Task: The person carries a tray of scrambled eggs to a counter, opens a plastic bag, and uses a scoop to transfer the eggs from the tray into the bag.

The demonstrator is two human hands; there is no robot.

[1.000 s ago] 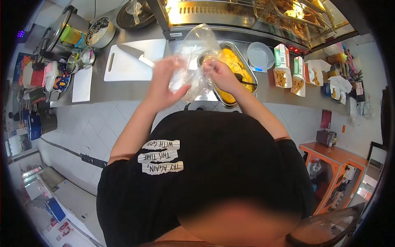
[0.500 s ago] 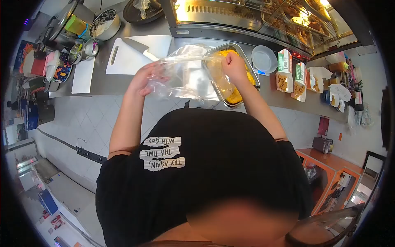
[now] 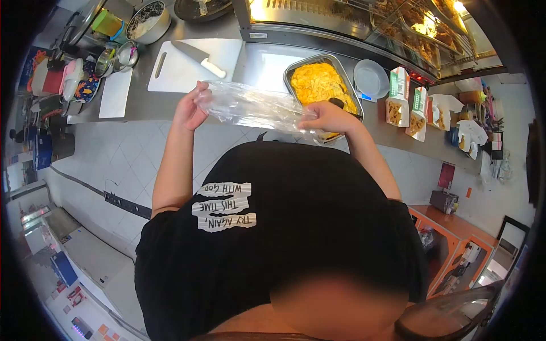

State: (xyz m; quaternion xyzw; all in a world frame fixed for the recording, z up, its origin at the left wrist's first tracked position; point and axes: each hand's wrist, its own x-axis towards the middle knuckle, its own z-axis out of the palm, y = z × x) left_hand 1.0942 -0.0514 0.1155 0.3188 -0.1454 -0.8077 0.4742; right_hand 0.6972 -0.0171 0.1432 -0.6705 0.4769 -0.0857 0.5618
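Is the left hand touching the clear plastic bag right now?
Touching. The head view shows the left hand closed around one end of the clear plastic bag, with the right hand gripping the other end, so the bag stretches between them.

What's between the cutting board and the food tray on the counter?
Bare steel counter. In the head view, nothing lies between the cutting board and the tray. The knife lies on the board itself; the bag is held nearer the counter's front edge.
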